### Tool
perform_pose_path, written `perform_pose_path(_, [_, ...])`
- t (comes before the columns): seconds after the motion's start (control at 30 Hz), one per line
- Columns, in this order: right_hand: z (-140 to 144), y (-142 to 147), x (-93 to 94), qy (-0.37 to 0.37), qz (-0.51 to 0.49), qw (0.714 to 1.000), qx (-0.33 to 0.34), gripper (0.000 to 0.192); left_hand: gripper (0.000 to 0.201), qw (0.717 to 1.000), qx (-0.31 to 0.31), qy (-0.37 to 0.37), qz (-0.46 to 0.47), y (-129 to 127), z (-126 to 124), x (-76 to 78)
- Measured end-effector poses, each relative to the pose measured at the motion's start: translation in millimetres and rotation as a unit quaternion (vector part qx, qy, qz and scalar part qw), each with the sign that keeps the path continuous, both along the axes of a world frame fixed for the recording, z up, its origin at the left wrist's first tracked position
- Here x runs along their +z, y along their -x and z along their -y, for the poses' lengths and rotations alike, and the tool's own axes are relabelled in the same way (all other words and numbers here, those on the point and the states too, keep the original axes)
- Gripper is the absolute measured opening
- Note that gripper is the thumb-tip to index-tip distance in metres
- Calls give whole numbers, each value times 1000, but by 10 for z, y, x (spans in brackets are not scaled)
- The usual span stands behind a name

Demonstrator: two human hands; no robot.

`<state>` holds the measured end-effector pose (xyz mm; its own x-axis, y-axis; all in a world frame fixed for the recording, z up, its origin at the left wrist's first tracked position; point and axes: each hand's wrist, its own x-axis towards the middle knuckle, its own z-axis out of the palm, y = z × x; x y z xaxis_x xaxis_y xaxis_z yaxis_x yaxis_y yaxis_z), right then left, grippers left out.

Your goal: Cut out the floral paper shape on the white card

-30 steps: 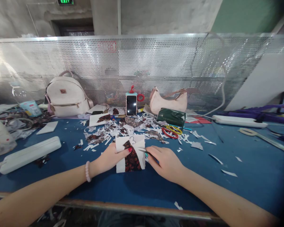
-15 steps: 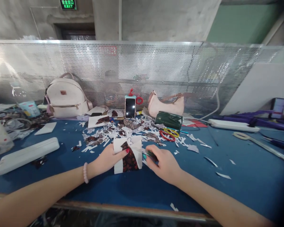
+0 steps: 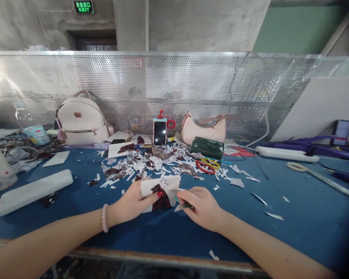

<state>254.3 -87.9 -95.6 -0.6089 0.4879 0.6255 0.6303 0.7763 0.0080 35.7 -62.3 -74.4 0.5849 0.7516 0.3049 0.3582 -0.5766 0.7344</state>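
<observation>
My left hand [image 3: 133, 201] is closed on a white paper piece [image 3: 151, 187], its thumb pressing the front. On the paper lies a dark fabric scrap [image 3: 160, 200] with a reddish pattern, below a handwritten "3". The paper is tilted, its upper part leaning over. Right beside its right edge, my right hand [image 3: 202, 207] is closed around scissors [image 3: 189, 205] with dark green handles. Fingers cover most of the scissors, and their blades are hard to make out. A small white flap [image 3: 178, 208] shows at the paper's lower right corner.
Paper strips and fabric scraps [image 3: 159, 157] are heaped behind my hands. Beyond them stand a phone [image 3: 159, 131], a pale backpack [image 3: 81, 120] and a pink handbag [image 3: 205, 130]. Red and yellow handles [image 3: 208, 165] lie by a dark green pouch [image 3: 208, 147]. A white case [image 3: 35, 192] lies left.
The paper has tipped and shifted slightly right, its top leaning over. My right hand has lowered a little and turned with the scissors along the paper's right edge, where a small flap now shows.
</observation>
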Motion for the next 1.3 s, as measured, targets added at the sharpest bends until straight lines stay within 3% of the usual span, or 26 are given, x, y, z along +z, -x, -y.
perform_pose_path(0.33, [-16,15,-3,21,20,1000,-2,19,29,999,35,-13,11,30,-76,13])
perform_pose_path(0.63, [-128,-79,-16,30,10,998,-46,17,33,996,72,39,33,75,-153,-20])
perform_pose_path(0.97, [-159,-115,33,118,-20,988,-96,26,37,988,77,111,75,65,-145,-1])
perform_pose_path(1.3, [-180,-100,-4,98,-24,988,-113,26,39,993,74,82,37,80,-155,-19])
